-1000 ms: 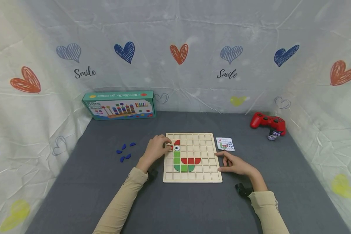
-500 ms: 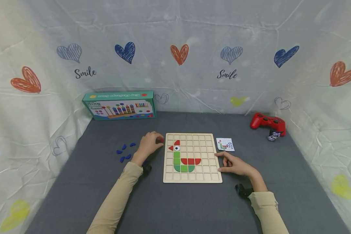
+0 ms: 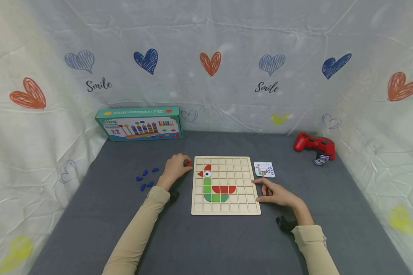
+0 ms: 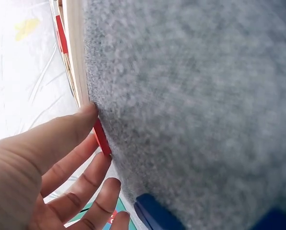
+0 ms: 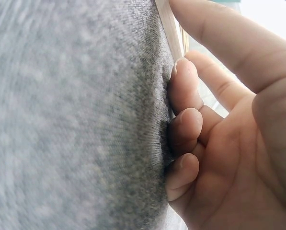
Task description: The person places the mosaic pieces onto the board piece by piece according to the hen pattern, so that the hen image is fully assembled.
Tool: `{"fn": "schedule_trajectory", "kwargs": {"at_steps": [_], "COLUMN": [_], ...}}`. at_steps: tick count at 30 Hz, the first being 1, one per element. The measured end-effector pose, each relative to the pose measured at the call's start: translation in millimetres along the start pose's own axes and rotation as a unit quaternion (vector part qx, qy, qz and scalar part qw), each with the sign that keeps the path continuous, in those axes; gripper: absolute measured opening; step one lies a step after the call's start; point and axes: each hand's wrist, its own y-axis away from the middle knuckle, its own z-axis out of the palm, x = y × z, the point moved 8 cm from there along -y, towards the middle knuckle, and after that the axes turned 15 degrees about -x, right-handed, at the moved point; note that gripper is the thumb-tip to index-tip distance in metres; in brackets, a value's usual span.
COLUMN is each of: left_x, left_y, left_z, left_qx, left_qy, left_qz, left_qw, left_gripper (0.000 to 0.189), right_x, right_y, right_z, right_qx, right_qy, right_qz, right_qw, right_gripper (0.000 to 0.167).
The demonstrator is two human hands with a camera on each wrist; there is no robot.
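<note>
Looking at a square wooden board (image 3: 234, 171) mid-table, with a wide stretch of gray cloth (image 3: 206, 244) running toward 6 o'clock between the tan sleeves (image 3: 137, 229). Just a narrow strip of cloth between the board's 9 o'clock edge and the left hand (image 3: 174, 168). Tighter at 3 o'clock, with the right hand (image 3: 278, 193) relaxed, index finger and thumb touching the rim, other fingers loosely bent.

Red piece (image 4: 103, 138) pinched in the left hand, just off the board toward 10 o'clock. Seen edge-on from the left wrist, long axis roughly 11 to 5 there; can't tell the full outline.

On the board, a bird shape with a red triangle beak (image 3: 200, 174) aimed at 9 and green squares (image 3: 207, 185) stacked 12 to 6. Flat, rounded blue pieces (image 3: 155, 169) scattered at 9. Small printed card (image 3: 264, 169) just beside the board toward 2, red game controller (image 3: 314, 144) farther out. Green box (image 3: 142, 128) at 10, near a wrinkled heart-print sheet (image 3: 241, 95).
</note>
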Motion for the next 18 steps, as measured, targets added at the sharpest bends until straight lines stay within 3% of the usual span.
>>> {"fn": "schedule_trajectory", "kwargs": {"at_steps": [11,18], "left_x": [0.1,0.6], "left_y": [-0.3,7.4], "left_z": [0.8,1.4], "left_qx": [0.001,0.009], "left_qy": [0.007,0.016], "left_qz": [0.007,0.021], "left_qw": [1.0000,0.9996], "left_gripper": [0.021,0.021], "right_x": [-0.1,-0.7], "right_y": [-0.6,-0.5], "right_z": [-0.4,0.5], "right_qx": [0.001,0.000], "right_qy": [0.001,0.012], "right_qz": [-0.006,-0.012], "right_qw": [1.0000,0.9999], "right_gripper": [0.058,0.058]}}
